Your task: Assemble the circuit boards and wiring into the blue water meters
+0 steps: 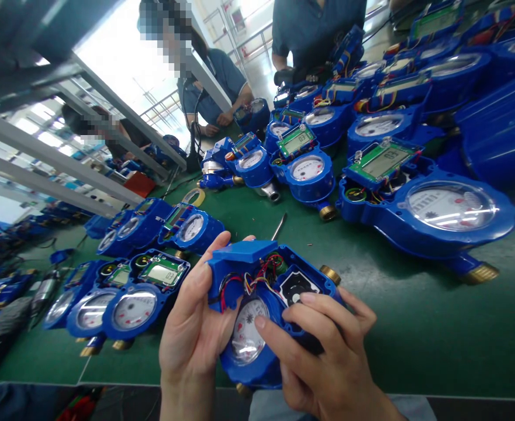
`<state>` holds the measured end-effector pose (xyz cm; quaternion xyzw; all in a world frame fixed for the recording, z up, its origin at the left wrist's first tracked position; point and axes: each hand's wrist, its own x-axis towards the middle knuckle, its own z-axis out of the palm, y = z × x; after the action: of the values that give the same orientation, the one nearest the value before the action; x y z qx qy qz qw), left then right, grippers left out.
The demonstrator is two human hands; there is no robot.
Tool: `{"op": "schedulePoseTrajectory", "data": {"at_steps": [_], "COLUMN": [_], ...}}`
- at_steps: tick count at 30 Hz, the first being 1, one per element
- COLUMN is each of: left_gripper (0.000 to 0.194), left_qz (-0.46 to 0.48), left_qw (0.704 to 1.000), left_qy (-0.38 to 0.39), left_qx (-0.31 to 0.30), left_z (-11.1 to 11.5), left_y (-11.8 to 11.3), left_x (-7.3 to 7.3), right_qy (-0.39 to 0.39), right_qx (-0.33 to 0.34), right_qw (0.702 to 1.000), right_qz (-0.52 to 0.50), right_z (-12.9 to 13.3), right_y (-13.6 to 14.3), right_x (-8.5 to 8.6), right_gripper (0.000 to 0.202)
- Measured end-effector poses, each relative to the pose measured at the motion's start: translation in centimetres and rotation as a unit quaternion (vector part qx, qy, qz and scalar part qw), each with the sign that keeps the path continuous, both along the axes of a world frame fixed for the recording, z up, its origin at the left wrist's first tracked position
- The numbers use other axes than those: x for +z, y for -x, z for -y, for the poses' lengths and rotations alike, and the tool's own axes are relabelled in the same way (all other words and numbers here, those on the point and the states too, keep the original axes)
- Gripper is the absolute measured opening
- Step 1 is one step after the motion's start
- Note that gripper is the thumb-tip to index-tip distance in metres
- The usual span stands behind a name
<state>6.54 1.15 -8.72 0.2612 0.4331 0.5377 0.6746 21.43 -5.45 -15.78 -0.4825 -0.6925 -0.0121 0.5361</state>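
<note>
A blue water meter (257,362) with an open electronics compartment is tilted between my hands near the table's front edge. Coloured wires run from the compartment to a blue cover piece (244,251) at its left. My left hand (196,321) is wrapped round that cover and the meter's left side. My right hand (327,351) grips the meter's right side, its index fingertip on the clear dial and other fingers by the black part in the compartment. A brass fitting (329,273) sticks out at the upper right.
Several blue meters with small displays stand at the left (132,313) and right (450,204) on the green table (415,327). A screwdriver shaft (279,227) and a tape roll (194,197) lie behind my hands. Across the table, people (217,76) work beside grey frame bars.
</note>
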Motion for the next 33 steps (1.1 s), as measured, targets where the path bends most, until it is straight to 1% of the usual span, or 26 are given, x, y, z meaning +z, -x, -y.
{"op": "schedulePoseTrajectory", "data": {"at_steps": [6, 10, 13, 15, 18, 23, 27, 30, 33], "left_gripper": [0.05, 0.049, 0.048, 0.052, 0.058, 0.062, 0.055, 0.052, 0.051], "left_qz": [-0.025, -0.028, -0.032, -0.046, -0.071, -0.103, -0.135, -0.178, -0.216], "left_qw": [1.0, 0.999, 0.998, 0.996, 0.993, 0.989, 0.983, 0.972, 0.96], "left_qy": [-0.007, -0.028, -0.055, -0.07, -0.08, -0.092, -0.116, -0.15, -0.178], "left_qx": [0.005, -0.007, -0.03, -0.038, -0.045, -0.052, -0.042, -0.015, 0.004], "left_z": [0.3, 0.6, 1.3, 1.9, 2.9, 3.7, 4.1, 4.4, 4.6], "left_y": [-0.2, -0.4, -0.7, -0.9, -1.2, -1.7, -2.4, -2.8, -3.0], "left_x": [0.1, 0.5, 1.0, 1.2, 1.6, 1.8, 1.9, 1.9, 1.6], "right_qy": [0.0, -0.021, -0.04, -0.046, -0.046, -0.048, -0.04, -0.035, -0.034], "right_qx": [0.018, 0.013, 0.013, 0.016, 0.014, -0.006, -0.009, -0.015, -0.035], "right_qw": [1.0, 1.0, 0.999, 0.999, 0.999, 0.998, 0.998, 0.998, 0.997], "right_qz": [-0.008, -0.018, -0.021, -0.02, -0.024, -0.04, -0.039, -0.042, -0.057], "right_z": [0.1, 0.2, 0.5, 0.9, 1.5, 2.0, 2.4, 2.6, 2.6], "right_y": [-0.2, -0.2, -0.5, -0.7, -0.9, -0.7, -0.8, -0.9, -0.7], "right_x": [-0.1, -0.4, -0.7, -0.9, -1.0, -1.1, -1.1, -0.9, -0.7], "right_gripper": [0.032, 0.032, 0.031, 0.031, 0.03, 0.031, 0.03, 0.028, 0.029]}}
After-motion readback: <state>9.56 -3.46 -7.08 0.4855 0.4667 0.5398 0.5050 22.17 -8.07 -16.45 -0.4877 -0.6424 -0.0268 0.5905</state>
